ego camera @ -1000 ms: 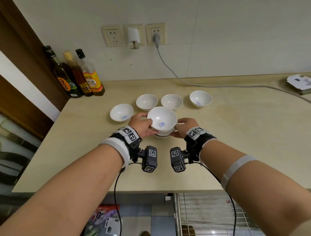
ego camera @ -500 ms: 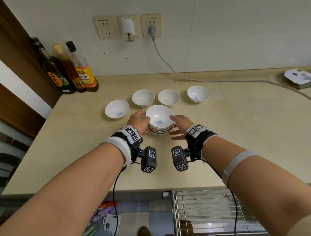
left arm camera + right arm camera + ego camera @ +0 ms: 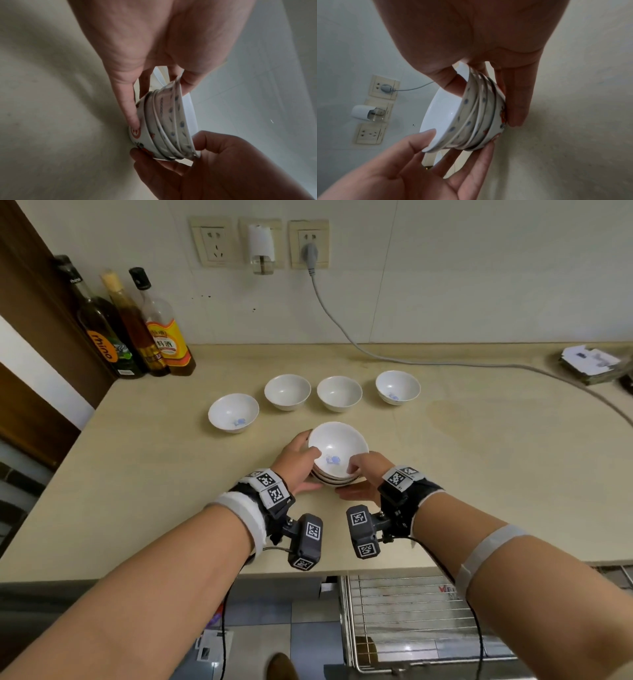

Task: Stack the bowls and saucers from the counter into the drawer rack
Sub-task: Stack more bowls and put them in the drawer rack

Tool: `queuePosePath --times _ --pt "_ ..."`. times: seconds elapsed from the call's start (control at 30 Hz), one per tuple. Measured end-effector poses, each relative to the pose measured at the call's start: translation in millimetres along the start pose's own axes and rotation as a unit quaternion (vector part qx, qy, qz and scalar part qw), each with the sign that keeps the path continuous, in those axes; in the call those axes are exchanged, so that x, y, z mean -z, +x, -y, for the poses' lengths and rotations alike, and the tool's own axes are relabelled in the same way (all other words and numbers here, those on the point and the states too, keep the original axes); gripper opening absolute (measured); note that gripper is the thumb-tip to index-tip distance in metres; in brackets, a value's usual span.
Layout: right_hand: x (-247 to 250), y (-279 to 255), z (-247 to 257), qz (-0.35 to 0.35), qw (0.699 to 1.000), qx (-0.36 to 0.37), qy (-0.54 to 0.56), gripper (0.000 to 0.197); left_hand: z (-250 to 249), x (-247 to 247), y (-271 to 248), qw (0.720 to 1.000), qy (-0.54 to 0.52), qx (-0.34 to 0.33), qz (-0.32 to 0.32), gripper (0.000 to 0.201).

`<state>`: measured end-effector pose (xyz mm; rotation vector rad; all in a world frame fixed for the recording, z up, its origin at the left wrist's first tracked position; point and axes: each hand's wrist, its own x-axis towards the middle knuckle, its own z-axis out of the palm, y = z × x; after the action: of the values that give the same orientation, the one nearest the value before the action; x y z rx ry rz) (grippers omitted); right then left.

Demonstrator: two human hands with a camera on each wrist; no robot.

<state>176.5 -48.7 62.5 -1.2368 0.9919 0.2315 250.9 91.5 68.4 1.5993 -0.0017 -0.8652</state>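
I hold the stack point(image 3: 337, 460) near the desk's point(image 3: 479, 474) front edge, left hand point(image 3: 298, 462) and right hand point(image 3: 368, 474) gripping its sides. Four bowls point(image 3: 287, 391) stand loose behind. The rack point(image 3: 404, 611) below shows no bowls; judged: early stage.

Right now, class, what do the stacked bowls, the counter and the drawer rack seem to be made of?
Stacked bowls: likely glazed ceramic, glossy white inside with highlights, painted blue and red patterns outside.
Counter: smooth matte beige, perhaps laminate or stone; the pictures leave it open.
Drawer rack: metal wire, thin shiny silver bars in a grid.
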Motion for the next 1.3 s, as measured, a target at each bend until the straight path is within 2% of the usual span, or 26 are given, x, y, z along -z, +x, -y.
queuePosePath --times 0.1,0.17,0.2,0.23,0.4,0.53,0.7,0.8,0.87,0.97,1.07,1.2,1.3 --pt "12.3 -9.8 -4.5 0.012 1.000 -0.005 0.019 0.051 6.1 -8.0 -15.2 1.000 0.003 -0.022 0.008 0.053" --pt "17.1 -8.3 -6.0 0.011 0.999 0.022 0.034 0.053 10.1 -6.2 -22.4 1.000 0.003 -0.024 0.019 0.053" --pt "27.6 -7.5 -7.4 0.034 0.999 0.023 0.033 0.055 9.4 -13.6 -26.5 0.999 0.020 -0.033 0.015 0.053" --pt "66.3 -22.5 -21.4 0.119 0.992 0.023 -0.045 0.057 36.3 -58.5 -63.7 0.996 -0.001 -0.061 -0.070 0.053" --pt "70.6 -24.2 -30.1 0.154 0.987 0.040 -0.009 0.064 33.7 -52.1 -82.8 0.996 0.044 -0.068 -0.045 0.053" --pt "99.7 -35.8 -43.5 0.269 0.960 0.022 -0.071 0.058 54.9 -87.4 -125.1 0.990 0.007 -0.077 -0.121 0.051" --pt "123.6 -49.2 -65.9 0.357 0.927 -0.011 -0.114 0.060 97.3 -125.7 -172.5 0.973 -0.055 -0.089 -0.205 0.055" --pt "130.5 -51.6 -85.3 0.391 0.910 -0.056 -0.127 0.059 127.3 -133.0 -192.1 0.959 -0.099 -0.056 -0.258 0.062" --pt "136.1 -53.4 -99.6 0.406 0.899 -0.080 -0.140 0.058 151.2 -135.0 -204.0 0.953 -0.093 -0.008 -0.288 0.063" --pt "146.7 -54.8 -121.2 0.428 0.880 -0.111 -0.171 0.056 201.6 -133.2 -212.4 0.943 0.038 0.088 -0.318 0.053" --pt "158.9 -52.6 -140.6 0.443 0.863 -0.127 -0.207 0.055 255.6 -131.6 -209.8 0.912 0.171 0.191 -0.321 0.073" --pt "179.6 -37.5 -172.3 0.417 0.860 -0.182 -0.231 0.056 285.3 -140.7 -207.7 0.916 0.079 0.204 -0.337 0.043" --pt "194.1 -15.6 -193.8 0.359 0.881 -0.213 -0.222 0.054 293.0 -143.7 -201.7 0.910 0.009 0.203 -0.362 0.039"
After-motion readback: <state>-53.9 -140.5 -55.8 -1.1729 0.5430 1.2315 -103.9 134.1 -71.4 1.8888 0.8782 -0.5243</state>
